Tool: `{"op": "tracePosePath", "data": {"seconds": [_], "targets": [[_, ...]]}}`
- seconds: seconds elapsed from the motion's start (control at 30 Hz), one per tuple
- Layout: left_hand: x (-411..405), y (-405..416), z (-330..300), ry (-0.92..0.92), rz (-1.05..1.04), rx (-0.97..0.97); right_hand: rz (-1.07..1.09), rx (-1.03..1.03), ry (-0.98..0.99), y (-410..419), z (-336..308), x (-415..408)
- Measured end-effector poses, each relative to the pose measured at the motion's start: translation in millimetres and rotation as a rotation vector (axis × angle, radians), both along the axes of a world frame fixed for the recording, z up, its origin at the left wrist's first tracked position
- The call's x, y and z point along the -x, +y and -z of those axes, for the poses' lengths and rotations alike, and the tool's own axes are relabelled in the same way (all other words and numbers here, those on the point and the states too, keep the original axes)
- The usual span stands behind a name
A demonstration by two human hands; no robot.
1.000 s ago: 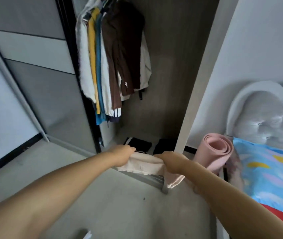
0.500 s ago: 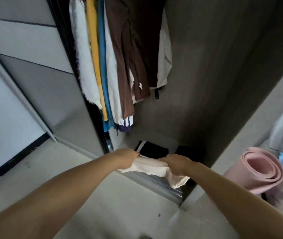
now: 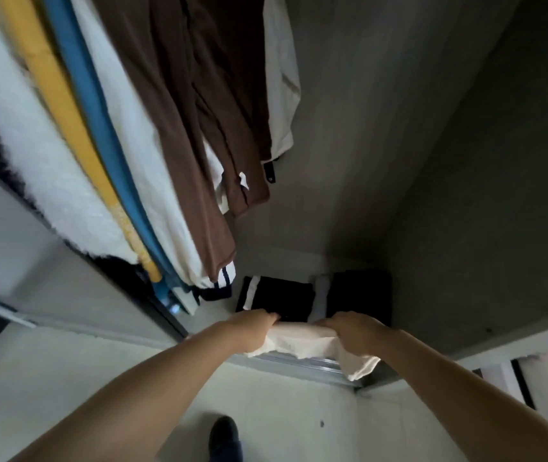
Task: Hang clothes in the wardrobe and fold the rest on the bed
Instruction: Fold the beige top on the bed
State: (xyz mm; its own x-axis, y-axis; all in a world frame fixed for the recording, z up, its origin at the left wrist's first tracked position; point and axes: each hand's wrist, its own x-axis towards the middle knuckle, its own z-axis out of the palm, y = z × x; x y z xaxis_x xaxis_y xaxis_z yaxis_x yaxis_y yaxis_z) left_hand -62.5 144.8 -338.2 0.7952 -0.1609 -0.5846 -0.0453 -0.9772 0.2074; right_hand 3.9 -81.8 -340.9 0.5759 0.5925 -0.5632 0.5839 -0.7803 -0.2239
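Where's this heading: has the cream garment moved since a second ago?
Yes: the cream garment is now nearer the folded black clothes on the wardrobe floor.

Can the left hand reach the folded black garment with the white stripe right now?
Probably not yet: the left hand grips the cream cloth along with the right hand. The black garment lies just beyond, unobstructed.

Dim, soft daylight — the wardrobe interior (image 3: 466,161) sinks into shadow toward 2 o'clock; hanging clothes (image 3: 99,145) at 10 o'clock smear with motion blur and wide-angle stretch.
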Motion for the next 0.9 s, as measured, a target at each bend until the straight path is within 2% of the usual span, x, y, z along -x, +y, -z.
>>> {"op": "tracePosePath", "data": {"seconds": [0.2,0.37,0.53,0.7,0.8,0.9], "targets": [[-50.4,40.4,83.0,-0.024,0.049,-0.007,0.130,0.010,-0.008,34.2,73.3,-35.2],[-111.5,60.7,202.0,-0.024,0.073,0.001,0.177,0.082,0.047,57.2,181.6,-97.9],[-179.1,75.6,290.9,-0.195,0.034,-0.016,0.205,0.072,-0.098,75.4,264.2,-164.7],[-229.7,85.7,374.6,-0.491,-0.030,-0.135,0.246,-0.081,-0.419,93.4,339.9,-206.2],[-242.6,92.6,443.3,-0.490,-0.022,-0.155,0.306,-0.037,-0.502,102.2,410.4,-200.6],[-231.7,98.2,515.6,-0.482,0.052,-0.158,0.393,0.030,-0.421,104.8,483.6,-172.7]]}}
